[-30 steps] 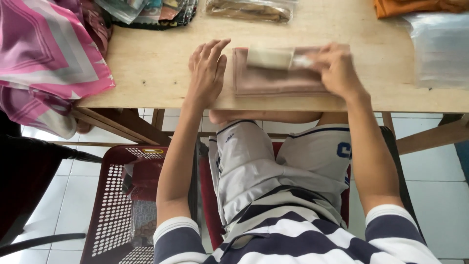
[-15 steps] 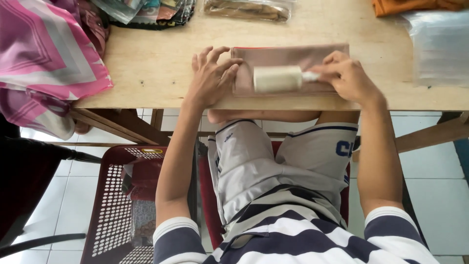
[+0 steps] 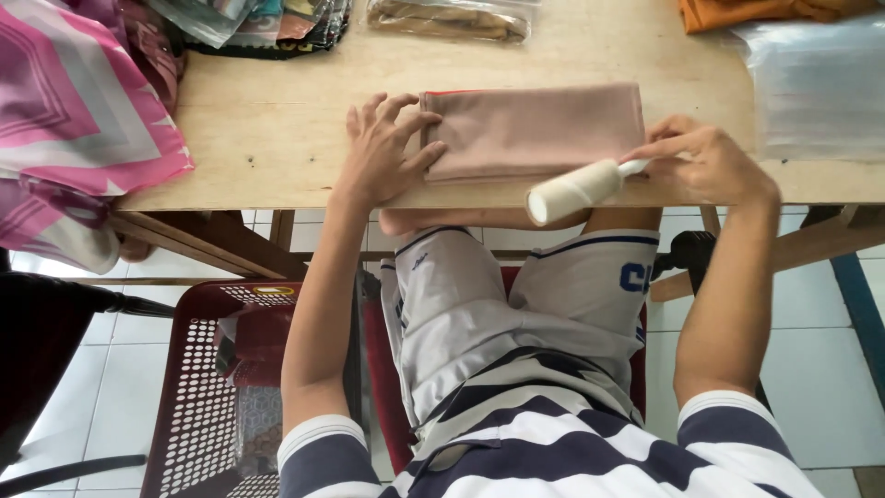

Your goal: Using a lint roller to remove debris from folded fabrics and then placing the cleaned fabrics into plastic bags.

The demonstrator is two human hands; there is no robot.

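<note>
Rolling done for now: lint roller (image 3: 576, 191), over cloth half a second ago, now off near table edge (image 3: 277, 175), pinched by handle in right hand (image 3: 705, 166). Left hand (image 3: 383, 152) spread flat, pinning folded beige cloth (image 3: 535, 129) at left end. Pass looks finished.
</note>
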